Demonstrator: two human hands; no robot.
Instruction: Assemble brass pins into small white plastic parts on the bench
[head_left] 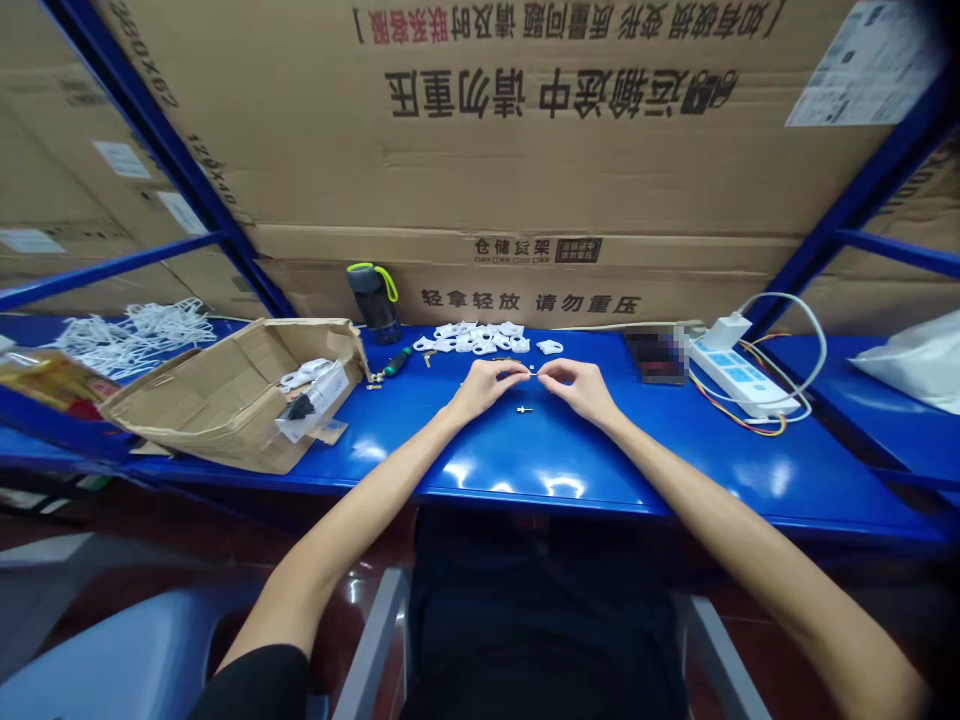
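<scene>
My left hand [484, 386] and my right hand [577, 387] meet fingertip to fingertip above the blue table. Both are pinched around a tiny light-coloured part [533, 374], too small to name, that bridges the gap between them. Just below them on the table lies a small metal pin-like piece [524, 409]. Behind the hands is a cluster of white plastic pieces [472, 338], with a single white piece [550, 347] apart to the right. Left of my left hand, a green-and-black screwdriver [397, 362] rests near several small brass-coloured parts [375, 381].
An open cardboard box [247, 400] with bagged items stands at left, and a dark bottle [375, 305] behind it. White cords [135, 335] lie further left. On the right are a dark object [657, 358] and a white power strip [742, 375] with looped cables. Cardboard [487, 190] walls the back.
</scene>
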